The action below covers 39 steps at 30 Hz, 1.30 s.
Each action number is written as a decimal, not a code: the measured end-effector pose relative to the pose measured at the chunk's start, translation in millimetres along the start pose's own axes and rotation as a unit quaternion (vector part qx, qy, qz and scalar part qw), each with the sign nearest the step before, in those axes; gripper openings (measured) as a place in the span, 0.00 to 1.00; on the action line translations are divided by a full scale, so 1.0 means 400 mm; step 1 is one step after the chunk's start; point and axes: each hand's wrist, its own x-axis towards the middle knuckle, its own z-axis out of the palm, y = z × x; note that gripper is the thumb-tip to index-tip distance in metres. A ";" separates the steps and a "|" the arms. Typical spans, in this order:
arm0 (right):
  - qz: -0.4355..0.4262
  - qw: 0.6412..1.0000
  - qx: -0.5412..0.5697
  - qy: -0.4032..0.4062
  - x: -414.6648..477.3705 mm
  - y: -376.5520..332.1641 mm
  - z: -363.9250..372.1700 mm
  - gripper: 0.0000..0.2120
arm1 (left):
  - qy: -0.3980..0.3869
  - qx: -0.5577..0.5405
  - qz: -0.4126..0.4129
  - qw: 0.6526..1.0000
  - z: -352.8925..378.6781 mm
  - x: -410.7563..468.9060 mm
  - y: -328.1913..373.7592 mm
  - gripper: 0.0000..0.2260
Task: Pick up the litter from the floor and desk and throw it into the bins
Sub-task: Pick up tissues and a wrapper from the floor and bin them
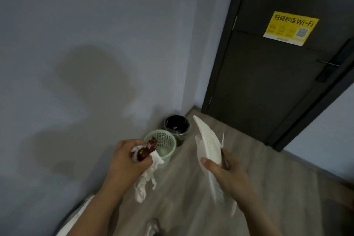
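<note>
Head view: left hand [126, 157] grips a brown wrapper [146, 151] and a crumpled white tissue [147, 178], which hangs toward 6 o'clock. Right hand [228, 172], at 3 o'clock of the left, pinches a white embossed paper sheet [207, 145] between thumb and fingers. The sheet stands upright and curved. Green mesh bin [168, 156] stands at 1 o'clock of the left hand. Black bin [181, 137] stands just beside it, at 1 o'clock.
</note>
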 end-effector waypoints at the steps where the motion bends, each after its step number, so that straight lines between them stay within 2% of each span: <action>1: 0.005 1.000 -0.006 0.001 0.050 -0.012 0.009 0.40 | -0.003 0.000 -0.002 1.000 0.015 0.053 -0.010 0.15; 8: 0.035 0.998 -0.054 -0.003 0.384 -0.107 0.090 0.47 | -0.039 0.029 -0.017 0.999 0.080 0.391 -0.071 0.16; 14: 0.064 0.995 -0.050 -0.065 0.590 -0.126 0.138 0.49 | -0.077 0.038 -0.050 0.995 0.151 0.569 -0.114 0.16; 17: 0.072 0.991 -0.075 -0.085 0.703 -0.130 0.148 0.49 | -0.097 0.047 -0.074 0.991 0.193 0.651 -0.147 0.14; 20: 0.079 0.985 -0.095 -0.116 0.833 -0.132 0.157 0.49 | -0.082 0.064 -0.095 0.990 0.241 0.739 -0.164 0.13; 23: 0.096 0.979 -0.105 -0.148 0.973 -0.129 0.163 0.49 | -0.070 0.066 -0.114 0.989 0.299 0.823 -0.161 0.06; 30: 0.142 0.941 -0.182 -0.247 1.269 -0.076 0.215 0.50 | -0.103 0.095 -0.213 0.967 0.466 0.979 -0.278 0.16; 36: 0.186 0.905 -0.222 -0.310 1.438 -0.003 0.321 0.41 | -0.140 0.083 -0.277 0.947 0.582 1.096 -0.424 0.14; 39: 0.206 0.899 -0.234 -0.309 1.501 0.049 0.377 0.42 | -0.168 0.095 -0.293 0.937 0.629 1.149 -0.516 0.16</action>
